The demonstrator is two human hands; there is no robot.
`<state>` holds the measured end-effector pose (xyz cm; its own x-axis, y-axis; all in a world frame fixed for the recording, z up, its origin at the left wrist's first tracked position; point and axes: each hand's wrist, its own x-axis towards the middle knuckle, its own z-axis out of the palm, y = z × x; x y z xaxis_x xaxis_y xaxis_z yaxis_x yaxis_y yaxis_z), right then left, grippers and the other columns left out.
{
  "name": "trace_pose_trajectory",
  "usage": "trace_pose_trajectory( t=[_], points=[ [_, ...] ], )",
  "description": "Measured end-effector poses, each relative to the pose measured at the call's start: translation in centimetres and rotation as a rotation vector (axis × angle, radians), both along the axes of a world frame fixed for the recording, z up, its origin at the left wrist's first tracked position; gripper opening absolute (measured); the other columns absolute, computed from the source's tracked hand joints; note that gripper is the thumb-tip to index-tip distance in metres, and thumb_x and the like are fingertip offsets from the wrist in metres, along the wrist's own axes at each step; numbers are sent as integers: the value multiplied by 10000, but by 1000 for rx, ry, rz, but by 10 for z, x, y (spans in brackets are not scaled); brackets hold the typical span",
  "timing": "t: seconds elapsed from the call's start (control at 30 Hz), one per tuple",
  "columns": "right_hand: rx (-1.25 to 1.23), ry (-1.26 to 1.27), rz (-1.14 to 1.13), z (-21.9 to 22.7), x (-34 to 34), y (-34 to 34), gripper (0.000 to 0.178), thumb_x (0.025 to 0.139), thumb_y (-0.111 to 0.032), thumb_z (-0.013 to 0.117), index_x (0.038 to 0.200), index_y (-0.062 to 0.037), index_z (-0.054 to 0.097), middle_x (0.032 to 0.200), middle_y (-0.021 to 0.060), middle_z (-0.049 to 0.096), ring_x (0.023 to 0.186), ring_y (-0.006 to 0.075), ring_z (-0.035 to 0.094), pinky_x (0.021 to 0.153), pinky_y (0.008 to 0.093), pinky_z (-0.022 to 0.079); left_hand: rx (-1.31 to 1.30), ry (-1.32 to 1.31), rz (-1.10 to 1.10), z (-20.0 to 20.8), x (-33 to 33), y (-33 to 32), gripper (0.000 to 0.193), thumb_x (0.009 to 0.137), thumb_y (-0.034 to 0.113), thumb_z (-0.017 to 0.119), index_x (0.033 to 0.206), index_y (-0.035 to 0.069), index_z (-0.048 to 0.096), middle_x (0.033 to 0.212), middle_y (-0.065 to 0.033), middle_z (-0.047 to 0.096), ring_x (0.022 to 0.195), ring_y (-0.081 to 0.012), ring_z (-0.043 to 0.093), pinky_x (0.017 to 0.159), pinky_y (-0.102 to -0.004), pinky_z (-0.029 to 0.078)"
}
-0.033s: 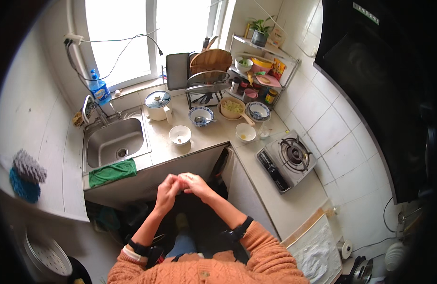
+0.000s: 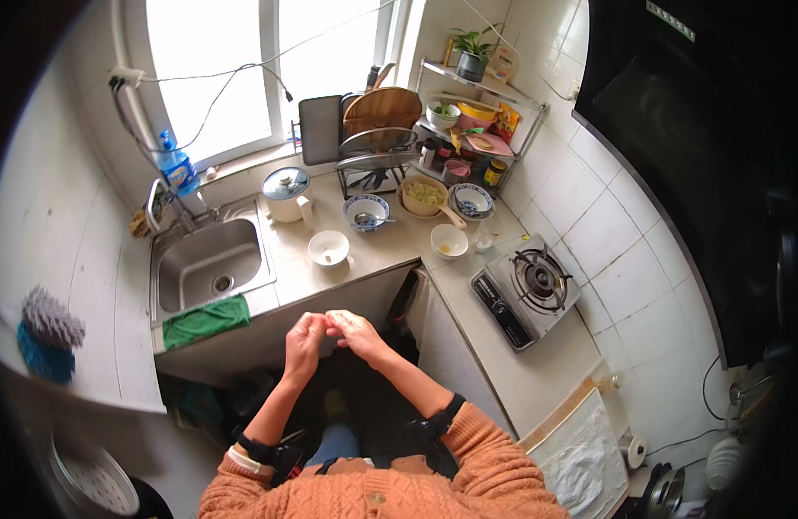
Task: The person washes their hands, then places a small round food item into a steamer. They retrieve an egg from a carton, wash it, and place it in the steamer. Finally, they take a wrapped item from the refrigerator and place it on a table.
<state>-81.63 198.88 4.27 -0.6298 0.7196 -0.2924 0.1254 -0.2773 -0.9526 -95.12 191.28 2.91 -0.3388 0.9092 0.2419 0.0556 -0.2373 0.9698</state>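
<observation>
Both hands meet in front of the counter's front edge, over the dark floor. My left hand point(image 2: 304, 339) is closed, its fingers curled and pressed together. My right hand point(image 2: 357, 334) bends in against it, back of the hand up, with its fingertips touching the left fingers. Anything between them is hidden. Nearest on the counter stands a small white bowl point(image 2: 329, 248) with something small at its bottom. Behind it is a blue-patterned bowl point(image 2: 366, 213) with a spoon in it. Another white bowl point(image 2: 449, 241) to the right holds a little yellowish stuff.
At left are a steel sink point(image 2: 176, 278) and a green cloth point(image 2: 207, 321) over the counter edge. A lidded white pot point(image 2: 285, 195) and a pan of chopped greens point(image 2: 422, 195) stand farther back. A gas stove point(image 2: 527, 290) sits right, a white-dusted board point(image 2: 580, 463) nearer me.
My right hand has turned slightly, showing more of its back, and its fingers have shifted a little against the left hand. The view has moved slightly. Nothing on the counter has moved.
</observation>
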Motion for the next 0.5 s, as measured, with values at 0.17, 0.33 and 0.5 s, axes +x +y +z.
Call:
trace_pose_trajectory(
  t=[0.17,0.33,0.5],
  points=[
    [994,-67,-248,27,-76,28,495,979,-380,452,1276,12,511,1321,221,507,1218,386,485,1002,397,397,-301,-932,-85,-12,-61,98,487,1007,430,404,1330,67,435,1327,-94,485,1154,-224,505,1044,-355,364],
    [414,-23,-109,-54,-103,108,467,977,-392,419,1236,-35,574,1313,194,535,1200,338,518,996,396,404,-418,-769,-186,24,-62,123,605,1009,419,384,1467,40,271,1509,-117,301,1358,-228,341,1142,-369,224],
    [355,-629,268,-117,-75,148,426,873,-365,552,1156,-55,627,1110,194,645,1059,315,610,894,408,461,-134,-205,-230,55,-74,150,406,977,308,511,1269,32,563,1276,-99,575,1239,-179,470,1104,-342,257]
  ],
)
